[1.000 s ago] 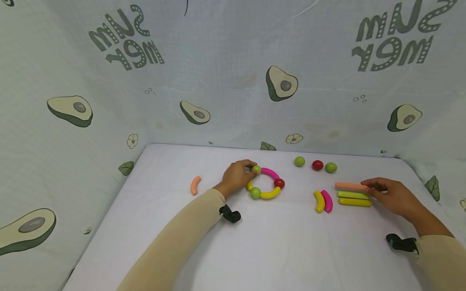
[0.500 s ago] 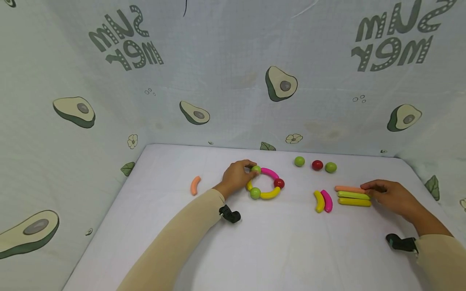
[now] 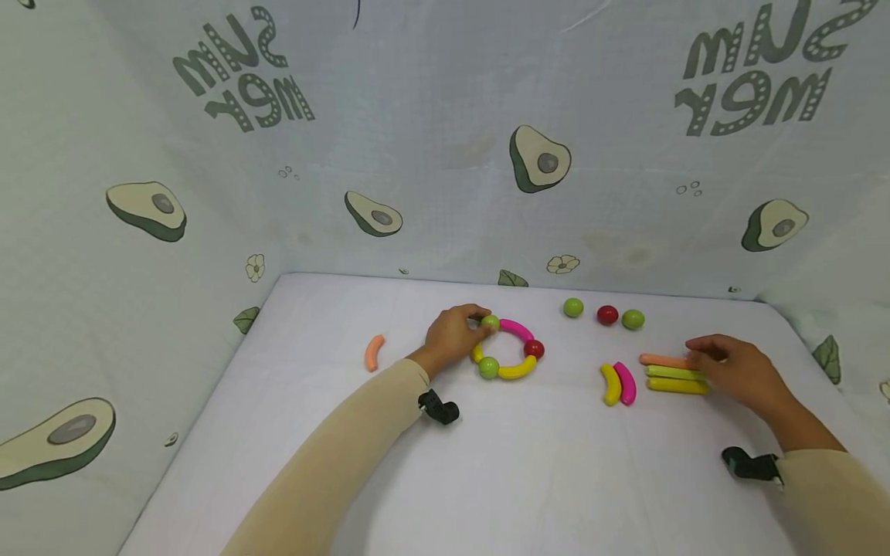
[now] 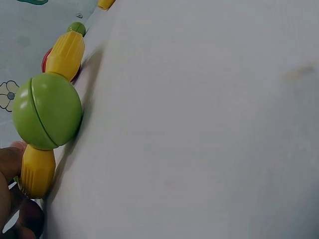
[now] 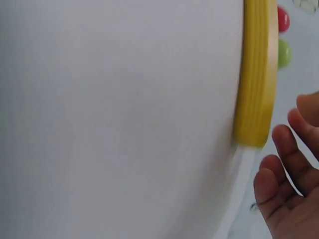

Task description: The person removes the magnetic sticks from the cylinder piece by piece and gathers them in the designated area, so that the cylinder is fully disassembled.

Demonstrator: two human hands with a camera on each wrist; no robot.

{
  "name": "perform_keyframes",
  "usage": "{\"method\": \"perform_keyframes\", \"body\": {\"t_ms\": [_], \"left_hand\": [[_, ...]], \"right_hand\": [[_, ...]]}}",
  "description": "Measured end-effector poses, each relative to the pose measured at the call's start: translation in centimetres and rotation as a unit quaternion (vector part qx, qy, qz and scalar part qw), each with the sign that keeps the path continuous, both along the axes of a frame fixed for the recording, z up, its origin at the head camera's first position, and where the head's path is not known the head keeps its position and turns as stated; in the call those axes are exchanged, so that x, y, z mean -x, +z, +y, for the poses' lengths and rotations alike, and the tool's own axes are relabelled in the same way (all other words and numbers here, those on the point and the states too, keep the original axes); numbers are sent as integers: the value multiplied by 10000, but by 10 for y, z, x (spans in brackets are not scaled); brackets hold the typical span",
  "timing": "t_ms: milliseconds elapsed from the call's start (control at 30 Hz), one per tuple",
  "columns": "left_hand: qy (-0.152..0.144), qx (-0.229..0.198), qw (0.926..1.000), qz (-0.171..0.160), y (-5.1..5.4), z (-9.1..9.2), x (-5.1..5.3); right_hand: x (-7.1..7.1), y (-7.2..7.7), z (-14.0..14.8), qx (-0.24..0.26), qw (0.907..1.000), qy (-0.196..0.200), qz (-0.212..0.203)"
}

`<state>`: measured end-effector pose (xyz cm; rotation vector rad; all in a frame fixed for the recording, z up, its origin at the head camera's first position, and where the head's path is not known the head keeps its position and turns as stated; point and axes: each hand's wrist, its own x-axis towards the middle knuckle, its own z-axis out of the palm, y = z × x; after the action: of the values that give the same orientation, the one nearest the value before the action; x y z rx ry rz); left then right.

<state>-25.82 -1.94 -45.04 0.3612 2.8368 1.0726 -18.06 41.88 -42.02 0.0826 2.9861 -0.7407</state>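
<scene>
My left hand pinches a green ball at the far side of a ring of balls and curved sticks. The ring also has a pink curved stick, a red ball, a yellow curved stick, and a second green ball. My right hand is at the right ends of three straight sticks: orange, lime and yellow. Its fingers are loosely bent in the right wrist view, and no stick shows between them.
A loose yellow curved stick and a pink one lie side by side left of the straight sticks. Farther back are a red ball and two green balls. An orange curved stick lies at the left on white cloth.
The orange straight stick has come down against the lime one, and my right hand's hold on it has loosened. That hand has shifted slightly left. My left hand stays on the ring.
</scene>
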Motion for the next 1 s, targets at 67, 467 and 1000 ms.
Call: {"method": "perform_keyframes", "body": {"t_ms": [67,467,1000], "left_hand": [[-3,-9,10000,16,0,0,0],[-129,-76,9999,53,-4,-5,1],[-914,-278,9954,120,-3,-36,-18]], "right_hand": [[-1,3,-15,-30,9997,-8,248],[-5,26,-125,98,9942,908,576],[-15,10,-217,48,9722,2176,863]]}}
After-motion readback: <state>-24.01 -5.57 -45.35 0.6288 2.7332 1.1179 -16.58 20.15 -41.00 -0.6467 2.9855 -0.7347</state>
